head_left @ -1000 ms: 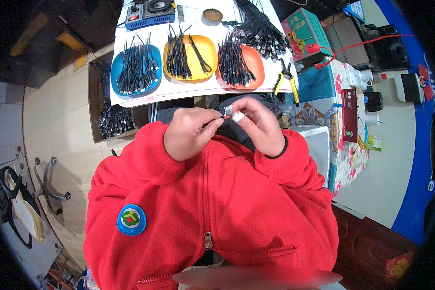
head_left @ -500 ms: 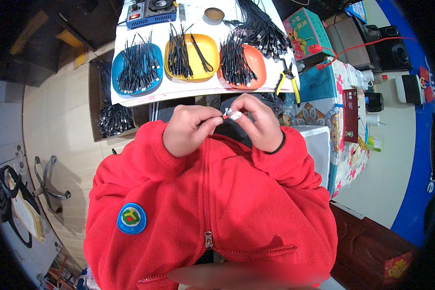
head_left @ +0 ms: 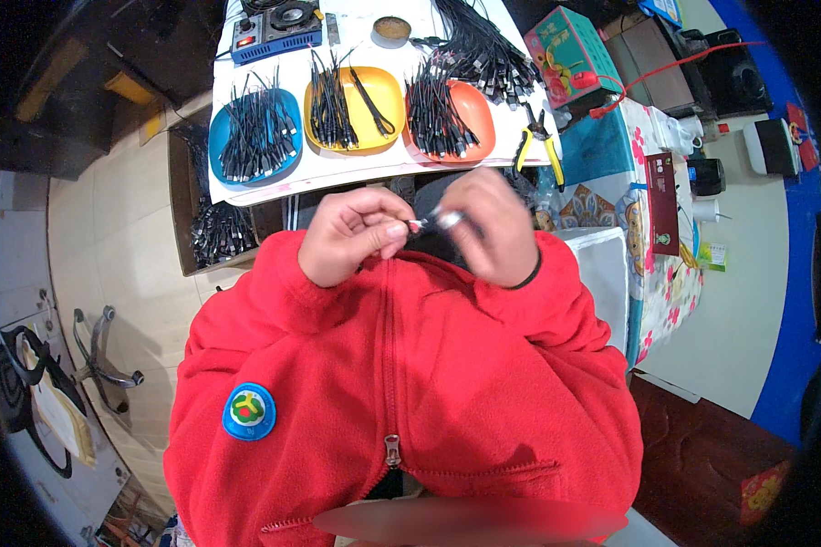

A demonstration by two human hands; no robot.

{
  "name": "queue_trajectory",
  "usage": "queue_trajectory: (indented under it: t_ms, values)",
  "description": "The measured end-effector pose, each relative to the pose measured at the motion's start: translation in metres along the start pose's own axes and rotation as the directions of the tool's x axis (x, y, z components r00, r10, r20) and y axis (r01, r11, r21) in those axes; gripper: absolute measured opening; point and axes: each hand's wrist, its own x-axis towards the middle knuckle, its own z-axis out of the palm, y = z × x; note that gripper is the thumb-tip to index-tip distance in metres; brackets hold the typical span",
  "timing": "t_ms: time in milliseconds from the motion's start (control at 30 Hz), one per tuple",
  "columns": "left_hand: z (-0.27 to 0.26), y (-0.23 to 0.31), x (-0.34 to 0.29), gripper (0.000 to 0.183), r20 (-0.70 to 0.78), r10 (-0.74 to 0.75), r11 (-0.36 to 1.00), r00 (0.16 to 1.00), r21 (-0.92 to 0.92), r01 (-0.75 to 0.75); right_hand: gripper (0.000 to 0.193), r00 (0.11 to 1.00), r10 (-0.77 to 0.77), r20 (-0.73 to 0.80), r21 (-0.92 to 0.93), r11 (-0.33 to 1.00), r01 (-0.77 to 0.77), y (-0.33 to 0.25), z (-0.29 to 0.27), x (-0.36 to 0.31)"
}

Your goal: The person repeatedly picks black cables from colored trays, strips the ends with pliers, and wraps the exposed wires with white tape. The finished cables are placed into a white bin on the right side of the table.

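Two bare hands meet close to the chest of a red fleece jacket (head_left: 410,383). Left hand (head_left: 351,232) pinches one end of a short cable piece (head_left: 429,222), fingers closed on it. Its long axis runs left to right into the right hand (head_left: 488,228), which pinches the metal-tipped end. Farther off, blue (head_left: 251,137), yellow (head_left: 356,109) and orange (head_left: 452,118) trays hold black cables.

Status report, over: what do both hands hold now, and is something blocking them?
Left hand and right hand both pinch one small silver-tipped cable piece at chest height. Nothing between them. Yellow-handled pliers lie untouched on table.
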Motion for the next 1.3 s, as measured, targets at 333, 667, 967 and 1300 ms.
queue_trajectory:
  t_ms: [333, 667, 967, 1300]
  values:
    - [-0.006, -0.015, 0.005, 0.013, -0.017, -0.072, 0.921, 0.997, -0.385, 0.060, 0.032, 0.995, -0.060, -0.077, 0.021, 0.998, 0.062, 0.002, 0.004, 0.003]
    - [-0.002, -0.005, 0.008, 0.012, -0.030, -0.055, 0.992, 0.998, -0.112, 0.051, 0.015, 0.997, 0.081, 0.021, 0.302, 0.950, -0.083, 0.001, 0.014, 0.003]
    - [-0.001, 0.004, 0.004, 0.010, 0.063, 0.221, 0.840, 0.973, 0.495, -0.223, 0.011, 0.784, 0.467, 0.408, 0.594, 0.516, -0.616, -0.007, 0.005, -0.009]
    - [0.005, -0.006, 0.001, 0.011, -0.021, 0.022, 0.996, 1.000, 0.090, -0.020, 0.015, 0.999, 0.043, -0.017, -0.027, 0.999, -0.043, -0.019, 0.010, -0.005]
